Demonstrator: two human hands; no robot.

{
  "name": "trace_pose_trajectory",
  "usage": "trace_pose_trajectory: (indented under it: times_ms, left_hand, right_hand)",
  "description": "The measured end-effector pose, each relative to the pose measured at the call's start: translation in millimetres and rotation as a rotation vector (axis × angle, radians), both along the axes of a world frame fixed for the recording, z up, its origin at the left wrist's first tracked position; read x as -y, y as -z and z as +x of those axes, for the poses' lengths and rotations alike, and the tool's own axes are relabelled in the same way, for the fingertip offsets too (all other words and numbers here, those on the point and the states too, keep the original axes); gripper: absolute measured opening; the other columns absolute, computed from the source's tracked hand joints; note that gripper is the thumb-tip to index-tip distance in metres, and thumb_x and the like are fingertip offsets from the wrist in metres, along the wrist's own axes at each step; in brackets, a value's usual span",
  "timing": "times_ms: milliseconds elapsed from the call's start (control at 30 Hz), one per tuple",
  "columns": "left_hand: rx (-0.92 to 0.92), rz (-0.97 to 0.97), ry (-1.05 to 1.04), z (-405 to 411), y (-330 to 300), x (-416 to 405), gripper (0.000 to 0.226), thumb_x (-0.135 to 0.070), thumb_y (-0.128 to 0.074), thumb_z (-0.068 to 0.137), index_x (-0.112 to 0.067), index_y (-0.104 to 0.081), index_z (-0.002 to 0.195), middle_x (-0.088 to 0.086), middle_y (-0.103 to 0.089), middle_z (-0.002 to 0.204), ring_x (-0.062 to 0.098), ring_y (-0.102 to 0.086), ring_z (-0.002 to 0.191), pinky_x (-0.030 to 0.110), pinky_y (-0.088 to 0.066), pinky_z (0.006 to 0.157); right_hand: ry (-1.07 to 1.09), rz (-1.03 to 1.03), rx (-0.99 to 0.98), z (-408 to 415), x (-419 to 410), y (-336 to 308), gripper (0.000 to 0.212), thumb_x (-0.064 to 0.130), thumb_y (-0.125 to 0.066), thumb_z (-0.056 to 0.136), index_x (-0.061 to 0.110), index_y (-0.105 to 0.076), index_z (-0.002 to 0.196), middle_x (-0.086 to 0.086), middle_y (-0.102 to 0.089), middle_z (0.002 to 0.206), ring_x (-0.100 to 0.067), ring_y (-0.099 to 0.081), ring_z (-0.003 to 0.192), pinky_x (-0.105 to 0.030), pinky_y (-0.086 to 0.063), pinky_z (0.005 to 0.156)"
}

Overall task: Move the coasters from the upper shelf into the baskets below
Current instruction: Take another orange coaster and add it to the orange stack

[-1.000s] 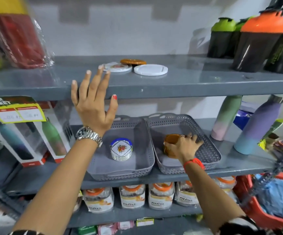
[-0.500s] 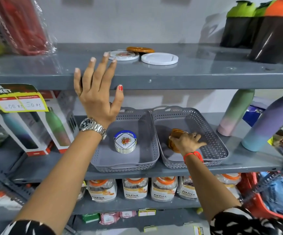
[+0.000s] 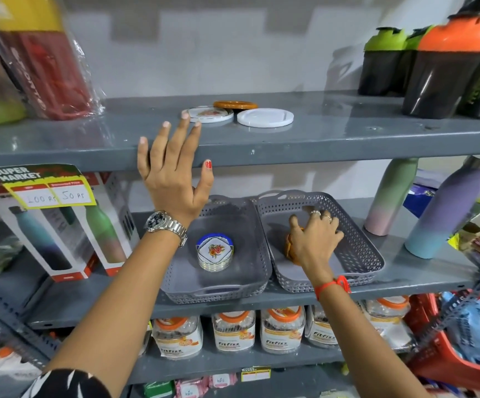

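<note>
**Left hand at the floral coaster, right hand down in the basket**

The left hand (image 3: 172, 179) is raised to the upper shelf (image 3: 347, 139), fingers spread and straight, palm toward the shelf edge. Its fingertips (image 3: 185, 115) reach the near-left rim of the floral coaster (image 3: 208, 114), which lies flat, just up and to the right of the hand. Whether a fingertip touches that rim or only overlaps it in view, I cannot tell; the hand holds nothing. Just right of the floral one lies the white coaster (image 3: 265, 117), and behind the two, the orange coaster (image 3: 235, 104). All three are flat discs, so there is no long axis to line up with; the left hand is by far the nearer to them.

The right hand (image 3: 314, 242) is down inside the right basket (image 3: 362, 248), fingers curled over an orange piece (image 3: 288, 248) at its left side. The hand covers most of it, so a firm grip or a loose rest cannot be told apart.

The left basket (image 3: 250, 254) already has a stack of coasters (image 3: 215, 252) in its middle.

Next likely calls for sliding the floral coaster toward the shelf edge to get fingers under it.
</note>
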State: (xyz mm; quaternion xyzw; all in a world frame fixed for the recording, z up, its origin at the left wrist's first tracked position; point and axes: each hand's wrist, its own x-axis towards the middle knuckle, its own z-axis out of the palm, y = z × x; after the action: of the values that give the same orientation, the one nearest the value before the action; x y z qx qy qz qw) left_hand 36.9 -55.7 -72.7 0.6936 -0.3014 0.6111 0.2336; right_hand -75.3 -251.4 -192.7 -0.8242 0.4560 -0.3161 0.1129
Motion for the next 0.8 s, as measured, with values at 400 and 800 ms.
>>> trace_pose_trajectory:
  times_ms: [400,800]
  left_hand:
    - [-0.135,0.101,-0.029,-13.9,-13.6,-17.6,0.057,-0.040,-0.039,0.089,-0.012,-0.044,0.139,0.006,-0.041,0.146,0.029,-0.032,0.136,0.048,0.005,0.114]
    - [-0.227,0.108,-0.037,-10.4,-19.4,-31.3,0.064,-0.046,-0.039,0.088,-0.008,-0.045,0.139,0.008,-0.040,0.146,0.029,-0.036,0.135,0.051,-0.009,0.113]
  right_hand:
    - [-0.350,-0.681,0.771,-38.0,-73.2,-149.3,0.018,0.031,-0.064,0.080,0.017,-0.068,0.069,0.003,-0.065,0.064,-0.024,-0.051,0.065,-0.027,-0.038,0.056]
    - [-0.537,-0.119,-0.114,70.3,-54.1,-250.0,0.061,0.070,-0.067,0.065,0.014,-0.053,0.085,-0.008,-0.064,0.106,-0.031,-0.042,0.118,-0.041,-0.037,0.085]
